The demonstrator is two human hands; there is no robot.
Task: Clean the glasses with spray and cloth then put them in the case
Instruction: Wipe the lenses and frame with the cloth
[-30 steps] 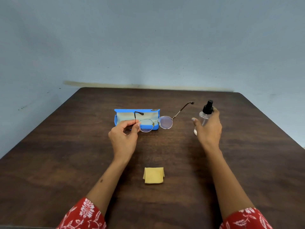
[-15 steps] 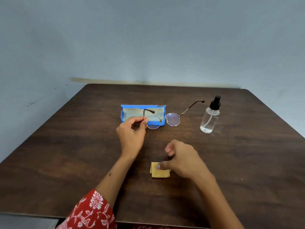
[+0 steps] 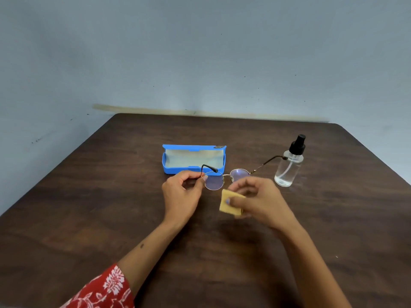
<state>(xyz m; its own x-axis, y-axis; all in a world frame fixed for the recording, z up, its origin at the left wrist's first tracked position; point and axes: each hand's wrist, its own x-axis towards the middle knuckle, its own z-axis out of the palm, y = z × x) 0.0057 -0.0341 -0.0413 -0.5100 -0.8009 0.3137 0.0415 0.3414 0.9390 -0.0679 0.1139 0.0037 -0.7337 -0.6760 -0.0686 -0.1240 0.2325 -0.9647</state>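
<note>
Left hand (image 3: 181, 192): still pinches the glasses (image 3: 224, 177) by the left hinge, held above the table (image 3: 89, 218), now nearer the person.
Right hand (image 3: 255, 201): has lifted the yellow cloth (image 3: 229, 204) off the table; thumb and fingers grip it just below the lenses.
Spray bottle (image 3: 288, 168): upright, released, at right.
Case (image 3: 193, 160): open, behind the glasses.
</note>
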